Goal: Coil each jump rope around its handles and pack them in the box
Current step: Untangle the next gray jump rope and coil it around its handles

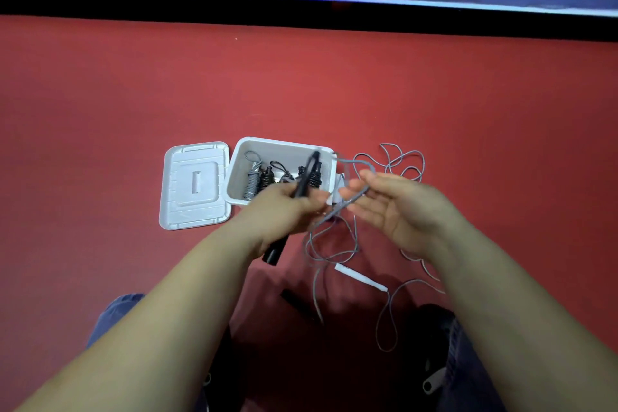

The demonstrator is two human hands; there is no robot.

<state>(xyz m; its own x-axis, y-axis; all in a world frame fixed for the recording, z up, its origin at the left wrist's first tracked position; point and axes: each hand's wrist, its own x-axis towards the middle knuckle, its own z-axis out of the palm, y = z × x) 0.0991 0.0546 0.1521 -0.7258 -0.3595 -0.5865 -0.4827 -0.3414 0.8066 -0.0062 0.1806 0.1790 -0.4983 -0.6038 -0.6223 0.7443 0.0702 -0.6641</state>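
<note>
Handles (302, 182) in left grip (291, 207); cord (354, 197) crosses right palm (398, 211).

Loose grey rope (394, 164) is sprawling over the red floor (100, 94) right of centre, tangling any path there. The white box (329, 174) and its lid (195, 186) are blocking mid-frame; coiled ropes (267, 177) are filling the box's left part.
</note>
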